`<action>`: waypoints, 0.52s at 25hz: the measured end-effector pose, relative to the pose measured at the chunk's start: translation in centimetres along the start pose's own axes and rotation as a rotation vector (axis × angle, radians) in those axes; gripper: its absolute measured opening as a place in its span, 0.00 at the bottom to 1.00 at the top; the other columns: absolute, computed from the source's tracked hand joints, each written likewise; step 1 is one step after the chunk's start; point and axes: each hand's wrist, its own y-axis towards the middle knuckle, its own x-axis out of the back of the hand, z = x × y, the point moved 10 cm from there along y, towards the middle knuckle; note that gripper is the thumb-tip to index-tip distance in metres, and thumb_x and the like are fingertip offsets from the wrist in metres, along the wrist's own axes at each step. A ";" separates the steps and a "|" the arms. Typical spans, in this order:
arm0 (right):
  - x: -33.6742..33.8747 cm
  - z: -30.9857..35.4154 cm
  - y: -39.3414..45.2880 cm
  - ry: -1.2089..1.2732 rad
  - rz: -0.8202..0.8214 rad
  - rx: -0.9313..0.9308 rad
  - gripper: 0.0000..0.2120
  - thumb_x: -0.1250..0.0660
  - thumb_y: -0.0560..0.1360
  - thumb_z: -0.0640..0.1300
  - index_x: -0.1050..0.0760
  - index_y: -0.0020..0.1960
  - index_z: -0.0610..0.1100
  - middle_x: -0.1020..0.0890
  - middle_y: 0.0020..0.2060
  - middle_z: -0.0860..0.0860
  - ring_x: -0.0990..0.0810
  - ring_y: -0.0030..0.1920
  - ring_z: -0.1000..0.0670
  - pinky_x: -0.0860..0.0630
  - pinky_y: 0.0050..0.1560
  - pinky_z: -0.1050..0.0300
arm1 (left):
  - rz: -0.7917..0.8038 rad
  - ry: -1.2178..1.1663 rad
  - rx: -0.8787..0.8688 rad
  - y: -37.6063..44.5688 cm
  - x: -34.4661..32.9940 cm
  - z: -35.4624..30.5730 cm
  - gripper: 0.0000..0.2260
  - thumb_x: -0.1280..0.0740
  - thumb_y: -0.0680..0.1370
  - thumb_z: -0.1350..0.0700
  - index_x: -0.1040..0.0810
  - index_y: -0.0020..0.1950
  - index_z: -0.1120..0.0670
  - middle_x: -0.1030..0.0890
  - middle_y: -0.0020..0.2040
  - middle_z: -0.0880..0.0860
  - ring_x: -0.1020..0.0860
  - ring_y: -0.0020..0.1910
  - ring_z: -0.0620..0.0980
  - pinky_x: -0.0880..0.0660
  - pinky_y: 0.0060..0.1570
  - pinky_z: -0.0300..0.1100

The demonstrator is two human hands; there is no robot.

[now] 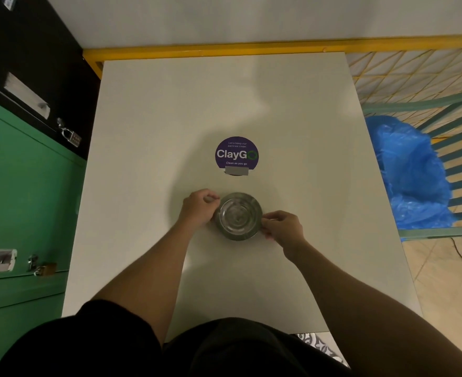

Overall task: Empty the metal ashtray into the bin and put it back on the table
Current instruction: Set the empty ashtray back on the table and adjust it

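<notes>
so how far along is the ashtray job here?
Cannot tell whether emptying is done: the round metal ashtray sits on the white table, and its bowl looks shiny and bare. In hand: left hand and right hand touch its opposite rims. If it is not yet emptied, what is left is the tip into the blue-bagged bin and the return.

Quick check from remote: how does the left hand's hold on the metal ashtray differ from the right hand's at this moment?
The left hand meets the metal ashtray at its upper-left rim; the right hand meets it at the lower-right rim. The left hand's fingers curl inward like a loose fist; the right hand's fingertips pinch the rim's edge. Both touch the ashtray, which sits on the table.
</notes>
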 end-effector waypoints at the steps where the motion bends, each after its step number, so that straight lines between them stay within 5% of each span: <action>1: 0.0 0.5 0.0 -0.011 0.000 0.013 0.03 0.26 0.72 0.37 0.17 0.42 0.44 0.14 0.34 0.46 0.18 0.29 0.52 0.23 0.29 0.64 | 0.002 -0.015 0.009 0.0 -0.1 0.3 0.04 0.29 0.74 0.56 0.17 0.47 0.49 0.15 0.41 0.53 0.16 0.36 0.54 0.16 0.43 0.51; 5: 0.2 2.4 0.3 -0.091 -0.003 0.071 0.05 0.27 0.72 0.37 0.17 0.41 0.47 0.14 0.36 0.47 0.20 0.30 0.53 0.26 0.26 0.68 | 0.002 -0.069 0.054 -0.7 -0.4 1.6 0.04 0.30 0.74 0.59 0.17 0.45 0.52 0.16 0.35 0.53 0.19 0.26 0.51 0.17 0.32 0.47; 13: -0.4 5.3 1.4 -0.165 0.003 0.126 0.06 0.27 0.72 0.40 0.18 0.40 0.51 0.16 0.38 0.52 0.20 0.37 0.53 0.29 0.29 0.66 | 0.001 -0.156 0.109 -3.0 -1.5 3.8 0.03 0.30 0.73 0.60 0.20 0.41 0.53 0.16 0.28 0.55 0.20 0.25 0.53 0.19 0.30 0.48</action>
